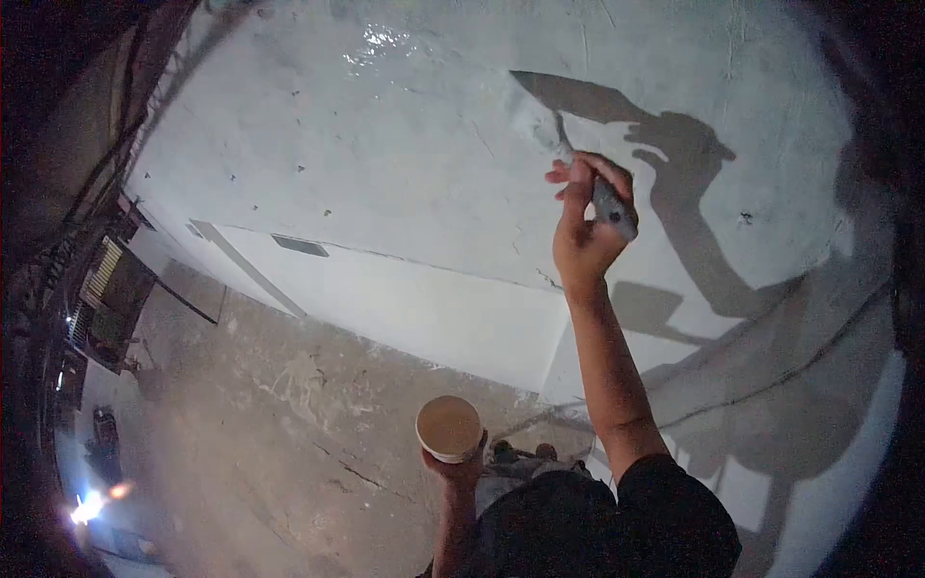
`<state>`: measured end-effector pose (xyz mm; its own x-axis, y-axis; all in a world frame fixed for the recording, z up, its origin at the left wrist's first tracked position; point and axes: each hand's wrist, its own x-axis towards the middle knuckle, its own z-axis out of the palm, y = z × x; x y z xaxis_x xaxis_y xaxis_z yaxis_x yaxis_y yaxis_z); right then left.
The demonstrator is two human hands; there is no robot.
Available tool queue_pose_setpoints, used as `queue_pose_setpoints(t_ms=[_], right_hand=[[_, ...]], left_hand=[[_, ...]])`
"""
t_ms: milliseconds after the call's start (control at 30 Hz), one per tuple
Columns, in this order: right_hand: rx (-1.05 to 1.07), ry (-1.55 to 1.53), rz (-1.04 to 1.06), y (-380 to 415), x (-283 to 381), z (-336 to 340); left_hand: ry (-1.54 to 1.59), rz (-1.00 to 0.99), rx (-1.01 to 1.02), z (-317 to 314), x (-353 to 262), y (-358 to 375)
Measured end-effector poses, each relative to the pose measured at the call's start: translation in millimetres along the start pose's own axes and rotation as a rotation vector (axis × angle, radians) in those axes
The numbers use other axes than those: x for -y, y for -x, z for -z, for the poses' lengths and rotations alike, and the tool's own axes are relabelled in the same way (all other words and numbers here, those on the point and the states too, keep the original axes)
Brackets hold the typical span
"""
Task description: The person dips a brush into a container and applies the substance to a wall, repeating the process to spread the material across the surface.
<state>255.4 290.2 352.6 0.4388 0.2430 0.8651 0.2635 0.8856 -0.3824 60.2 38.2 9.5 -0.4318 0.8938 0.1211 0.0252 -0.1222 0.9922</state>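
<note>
My right hand [590,236] is raised in front of the pale wall [414,183], its fingers closed around the handle of a paintbrush [541,133]. The brush's whitish head points up and to the left, at or very close to the wall; its exact contact cannot be made out. Lower down, my left hand [455,468] is wrapped round a small round tub [449,430], held upright near my body. The inside of the tub looks brownish, and its contents are not distinct. A wet, shiny patch [381,43] glints high on the wall.
A dark shadow of my arm and the brush falls on the wall at right. A grey rectangular plate [300,246] is on the wall. Below lies a stained concrete floor [289,424]. A bright light [89,507] glares at lower left, and a cable [771,380] runs at right.
</note>
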Motion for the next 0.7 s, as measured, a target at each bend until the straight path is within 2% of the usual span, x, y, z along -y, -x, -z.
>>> queue_pose_setpoints(t_ms=[67, 133, 167, 267, 367, 533, 567, 633, 667, 700], right_hand=[[0.101, -0.026, 0.089, -4, 1, -17], [0.128, -0.023, 0.207, -21, -2, -53], [0.214, -0.047, 0.15, -28, 2, -67], [0.225, -0.086, 0.186, -41, -13, -103], [0.144, -0.014, 0.168, -32, -26, -85], [0.109, 0.059, 0.172, -10, -1, -41], [0.102, 0.061, 0.165, -15, 4, -45], [0.222, -0.032, 0.233, -32, 12, -70], [0.232, 0.016, 0.314, -42, 12, -87], [0.22, -0.066, 0.293, -50, 13, -105]], left_hand=[[0.028, 0.014, 0.04, 1, 5, -7], [0.76, 0.376, -0.126, 6, 21, -8], [0.745, 0.364, -0.117, 12, 29, -7], [0.77, 0.271, -0.077, 19, 61, -3], [0.808, 0.211, -0.075, 14, 68, -5], [0.135, 0.05, -0.096, -18, -25, 5], [0.126, 0.05, -0.093, -14, -17, 3], [0.338, 0.258, 0.004, -3, 3, -1], [0.327, 0.255, 0.012, -6, -11, -2], [0.385, 0.31, -0.082, -16, -37, -1]])
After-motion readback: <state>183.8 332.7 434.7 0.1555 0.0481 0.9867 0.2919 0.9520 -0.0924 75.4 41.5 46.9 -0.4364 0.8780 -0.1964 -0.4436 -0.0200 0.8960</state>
